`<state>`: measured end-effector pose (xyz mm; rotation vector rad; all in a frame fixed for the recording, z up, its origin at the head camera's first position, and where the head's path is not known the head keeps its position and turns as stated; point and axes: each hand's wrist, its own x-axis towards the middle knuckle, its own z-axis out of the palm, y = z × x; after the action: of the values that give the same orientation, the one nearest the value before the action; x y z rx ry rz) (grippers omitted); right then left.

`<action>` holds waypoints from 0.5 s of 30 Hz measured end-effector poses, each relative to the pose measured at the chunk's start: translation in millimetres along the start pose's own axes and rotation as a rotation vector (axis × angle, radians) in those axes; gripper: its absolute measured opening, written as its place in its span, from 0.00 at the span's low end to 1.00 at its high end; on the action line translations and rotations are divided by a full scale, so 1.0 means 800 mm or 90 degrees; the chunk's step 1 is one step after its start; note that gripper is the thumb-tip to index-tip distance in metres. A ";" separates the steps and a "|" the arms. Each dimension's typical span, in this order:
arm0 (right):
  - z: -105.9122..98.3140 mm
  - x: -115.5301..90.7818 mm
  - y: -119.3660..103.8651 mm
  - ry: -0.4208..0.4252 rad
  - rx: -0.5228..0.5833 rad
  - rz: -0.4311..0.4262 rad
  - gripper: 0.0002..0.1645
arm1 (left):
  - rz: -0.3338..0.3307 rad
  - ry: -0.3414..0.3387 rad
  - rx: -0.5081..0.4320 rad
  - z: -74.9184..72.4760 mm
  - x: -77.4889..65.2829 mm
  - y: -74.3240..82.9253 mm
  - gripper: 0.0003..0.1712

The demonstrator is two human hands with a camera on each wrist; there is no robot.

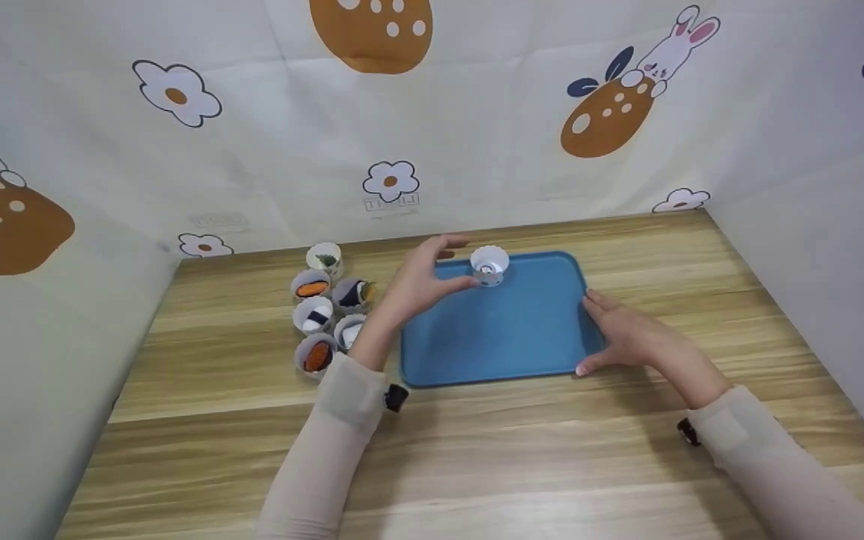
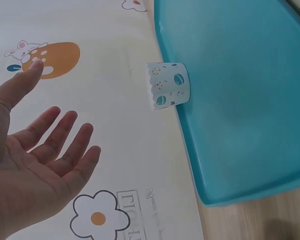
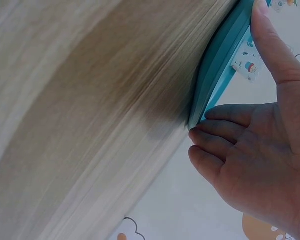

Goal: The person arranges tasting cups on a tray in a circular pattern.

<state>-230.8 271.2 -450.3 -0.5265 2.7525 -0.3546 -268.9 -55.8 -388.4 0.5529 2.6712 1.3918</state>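
A blue tray [image 1: 499, 330] lies on the table, and a small scallop-rimmed paper cup [image 1: 490, 266] with a printed pattern stands near its far edge. Something small shows inside the cup, too unclear to name. Just left of the cup is my left hand [image 1: 424, 277], thumb and fingers spread; the left wrist view shows this hand [image 2: 45, 170] apart from the cup [image 2: 169, 85] and holding nothing. My right hand [image 1: 627, 334] touches the tray's right side, thumb at the near corner. In the right wrist view its fairly straight fingers [image 3: 222, 132] rest along the rim.
Left of the tray, several similar cups stand clustered, with sushi-like pieces inside: an orange-topped one [image 1: 312, 289], a white one with a dark band [image 1: 317, 316], and a red-orange one [image 1: 318, 356]. A patterned cloth [image 1: 462, 127] borders the wooden table [image 1: 477, 450] behind and at both sides.
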 end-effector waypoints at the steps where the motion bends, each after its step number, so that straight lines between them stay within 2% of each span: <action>1: 0.000 0.000 0.000 0.000 0.001 0.000 0.76 | 0.001 0.001 0.001 -0.001 -0.001 0.000 0.35; 8: -0.001 -0.001 -0.002 0.003 0.007 0.000 0.76 | -0.011 0.005 0.022 -0.010 -0.009 -0.002 0.35; 15: -0.002 0.000 -0.001 -0.006 0.020 0.002 0.77 | -0.005 0.008 -0.002 -0.019 -0.021 -0.008 0.35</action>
<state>-230.7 270.6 -448.8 -0.5146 2.7329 -0.3938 -258.6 -76.6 -386.2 0.5333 2.6773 1.4026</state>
